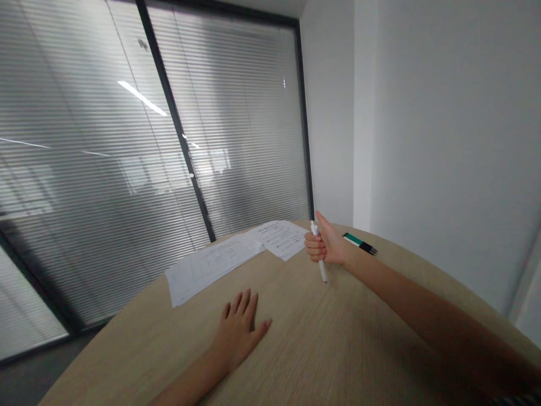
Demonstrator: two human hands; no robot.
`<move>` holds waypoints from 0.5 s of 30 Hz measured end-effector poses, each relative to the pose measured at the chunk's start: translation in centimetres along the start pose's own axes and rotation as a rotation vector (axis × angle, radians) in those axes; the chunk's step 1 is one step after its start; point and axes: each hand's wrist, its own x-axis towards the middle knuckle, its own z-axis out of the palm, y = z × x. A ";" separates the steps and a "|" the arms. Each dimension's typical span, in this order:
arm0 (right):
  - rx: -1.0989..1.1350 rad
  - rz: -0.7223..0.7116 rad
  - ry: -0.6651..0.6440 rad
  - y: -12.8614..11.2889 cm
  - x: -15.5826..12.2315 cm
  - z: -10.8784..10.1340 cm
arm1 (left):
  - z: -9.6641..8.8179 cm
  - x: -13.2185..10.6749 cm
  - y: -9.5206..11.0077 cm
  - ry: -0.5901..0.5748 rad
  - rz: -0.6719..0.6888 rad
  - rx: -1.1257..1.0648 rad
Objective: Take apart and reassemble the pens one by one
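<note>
The step in hand looks to be holding the white pen (323, 272) upright over the table (296, 344), and a steady fist serves that best. Let the curled fingers carry the pen at its middle, so that the thumb is free for the top end. If you bring the thumb onto that end, press straight along the barrel; a sideways push could tip the pen in your palm. Mind the lower end too: it points down at the wood, and a slip could leave a mark. I cannot tell whether it touches the surface.

As for the grip, your right hand (329, 248) is closed around the barrel, four fingers wrapped across it, while the thumb stands up beside the top. Whether the thumb meets the pen there is too small to tell. The pen sticks out above and below your fist, leaning slightly, just in front of the printed sheet (282, 241). Your left hand (237, 330) grips nothing: it lies palm down on the table with the fingers spread, near the wide paper (211, 268) but apart from it. Beyond your right wrist lies a small bunch of green and dark pens (357, 242), touched by neither hand.
</note>
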 end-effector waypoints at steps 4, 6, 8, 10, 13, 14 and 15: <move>-0.009 0.005 0.005 0.0 0.0 -0.2 | -0.2 0.0 0.2 -0.003 0.001 0.003; -0.010 0.011 0.011 0.0 0.0 -0.2 | -0.3 0.0 0.2 -0.003 0.005 0.002; -0.008 0.018 0.012 0.0 0.1 -0.3 | -0.3 0.0 0.1 -0.005 0.007 0.003; -0.003 0.009 0.013 0.1 0.1 -0.4 | -0.2 0.0 0.1 -0.007 0.004 0.008; 0.008 -0.023 0.020 0.3 0.2 -0.6 | 0.0 0.0 0.0 -0.005 0.001 0.010; 0.009 -0.029 0.022 0.3 0.3 -0.7 | 0.0 0.0 0.0 -0.003 0.001 0.010; 0.009 -0.029 0.023 0.4 0.4 -0.7 | -0.1 0.0 0.1 -0.001 0.002 0.010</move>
